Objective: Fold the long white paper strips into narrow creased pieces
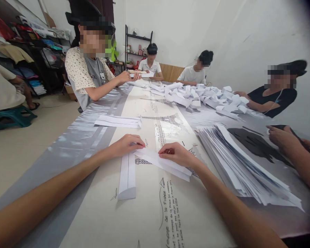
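White walls [186,24], pale floor [20,141], black shelf [138,38] at back, cluttered racks [28,44] left, perhaps clothing, teal stool [12,117]

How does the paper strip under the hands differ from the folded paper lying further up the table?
The paper strip is bent at an angle, one leg toward the camera, one running right; the folded paper lies straight. The left hand and right hand rest on the paper strip; the folded paper lies untouched. Both are white, long and narrow.

Left hand [127,143], right hand [177,155], palms down
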The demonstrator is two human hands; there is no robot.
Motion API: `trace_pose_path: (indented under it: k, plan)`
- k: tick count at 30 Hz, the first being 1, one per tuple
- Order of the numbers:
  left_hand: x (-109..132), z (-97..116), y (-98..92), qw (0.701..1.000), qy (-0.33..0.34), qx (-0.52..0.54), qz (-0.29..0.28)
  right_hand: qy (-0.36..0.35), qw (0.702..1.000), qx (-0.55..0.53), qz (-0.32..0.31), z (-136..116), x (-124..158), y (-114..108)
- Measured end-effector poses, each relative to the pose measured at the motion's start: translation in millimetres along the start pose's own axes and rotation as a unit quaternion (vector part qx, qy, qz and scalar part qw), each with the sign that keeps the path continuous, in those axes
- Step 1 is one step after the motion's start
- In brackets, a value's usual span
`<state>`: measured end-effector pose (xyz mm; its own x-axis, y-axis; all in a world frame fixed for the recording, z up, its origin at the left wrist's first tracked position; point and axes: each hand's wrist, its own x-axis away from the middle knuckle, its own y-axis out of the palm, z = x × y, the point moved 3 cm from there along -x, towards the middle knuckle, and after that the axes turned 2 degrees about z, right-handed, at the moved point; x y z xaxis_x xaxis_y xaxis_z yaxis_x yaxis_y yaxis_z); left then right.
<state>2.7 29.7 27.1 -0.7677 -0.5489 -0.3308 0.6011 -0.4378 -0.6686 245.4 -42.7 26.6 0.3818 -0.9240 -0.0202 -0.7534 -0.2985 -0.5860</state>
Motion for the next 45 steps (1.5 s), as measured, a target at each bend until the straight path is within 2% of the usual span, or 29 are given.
trace_pose_path:
  k: [4,10,18,21,26,33,36,41,45]
  plan:
    - [1.0,-2.1,3.3,0.999,0.017,-0.051,-0.007,0.006,1.000,0.021,0.011,1.1,1.5,-0.2]
    - [5.1,1.8,13.1,0.978,0.068,-0.195,0.020,0.007,0.991,0.130,0.026,-11.3,6.7,5.6]
    - [4.2,-2.8,9.5,0.988,0.055,-0.146,0.011,0.006,0.997,0.080,0.013,-13.4,6.6,10.6]
    - [3.9,-1.8,9.0,0.985,0.058,-0.165,0.013,0.001,0.997,0.080,0.012,-12.0,6.3,10.3]
    - [4.0,4.0,10.7,0.963,0.098,-0.250,0.028,-0.014,0.994,0.109,0.024,-13.4,6.6,11.9]
    - [4.2,8.8,15.9,0.912,0.127,-0.387,0.042,-0.047,0.976,0.208,0.033,-21.1,8.1,19.9]
    - [4.3,10.1,16.9,0.903,0.125,-0.406,0.068,-0.069,0.962,0.261,0.029,-22.6,9.5,23.1]
    - [6.3,8.2,11.8,0.910,0.105,-0.387,0.100,-0.110,0.940,0.323,-0.015,-26.2,11.3,28.7]
    - [10.5,17.4,12.1,0.886,0.064,-0.441,0.129,-0.105,0.940,0.323,-0.016,-29.2,11.1,29.3]
